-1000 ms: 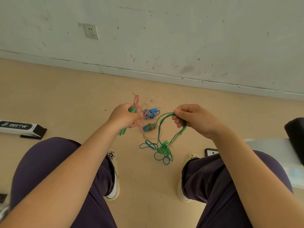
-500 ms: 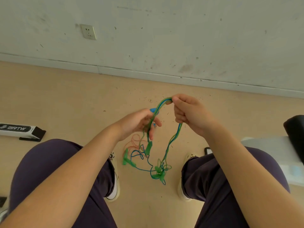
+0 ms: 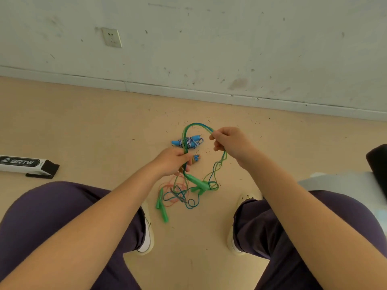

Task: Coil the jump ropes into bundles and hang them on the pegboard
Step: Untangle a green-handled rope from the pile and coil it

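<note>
A thin green and blue jump rope (image 3: 193,126) arches between my two hands above the floor. My left hand (image 3: 171,162) grips its strands where they run down. My right hand (image 3: 230,143) pinches the other side of the arch. Below, the rope hangs in tangled loops with green handles (image 3: 199,184) and another pair of green handles (image 3: 161,208), mixed with a pink rope (image 3: 167,188). A coiled blue-and-white rope with blue handles (image 3: 188,142) lies on the floor behind my hands. No pegboard is in view.
I sit with my knees apart over a tan floor, white shoes (image 3: 146,233) either side of the tangle. A black and white BRTW box (image 3: 25,165) lies at the left. A wall with a socket (image 3: 112,37) is ahead; a pale surface (image 3: 339,185) sits at right.
My left hand let go of the green handle and took hold of the rope strands. My right hand raised the rope, so the arch now stands taller between both hands.
</note>
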`<move>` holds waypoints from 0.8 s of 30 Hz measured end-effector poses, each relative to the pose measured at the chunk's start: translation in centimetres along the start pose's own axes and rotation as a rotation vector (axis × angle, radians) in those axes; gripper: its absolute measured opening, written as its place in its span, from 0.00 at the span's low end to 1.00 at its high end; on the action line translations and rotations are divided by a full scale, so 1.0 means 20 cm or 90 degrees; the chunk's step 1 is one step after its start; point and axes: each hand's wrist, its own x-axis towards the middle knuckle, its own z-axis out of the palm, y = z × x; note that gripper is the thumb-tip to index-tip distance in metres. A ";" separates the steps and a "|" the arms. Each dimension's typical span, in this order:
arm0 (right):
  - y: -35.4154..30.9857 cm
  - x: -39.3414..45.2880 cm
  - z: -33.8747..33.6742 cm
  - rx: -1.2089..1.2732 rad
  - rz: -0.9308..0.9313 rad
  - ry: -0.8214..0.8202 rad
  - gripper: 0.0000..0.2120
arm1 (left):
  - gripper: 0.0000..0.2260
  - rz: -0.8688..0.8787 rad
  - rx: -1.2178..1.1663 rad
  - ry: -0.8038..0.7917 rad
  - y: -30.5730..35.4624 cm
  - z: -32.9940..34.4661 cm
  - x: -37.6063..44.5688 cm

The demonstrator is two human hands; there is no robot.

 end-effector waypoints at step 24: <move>1.07 0.90 0.63 -0.207 -0.010 0.030 0.25 | 0.28 -0.206 0.116 0.153 -1.02 0.22 0.98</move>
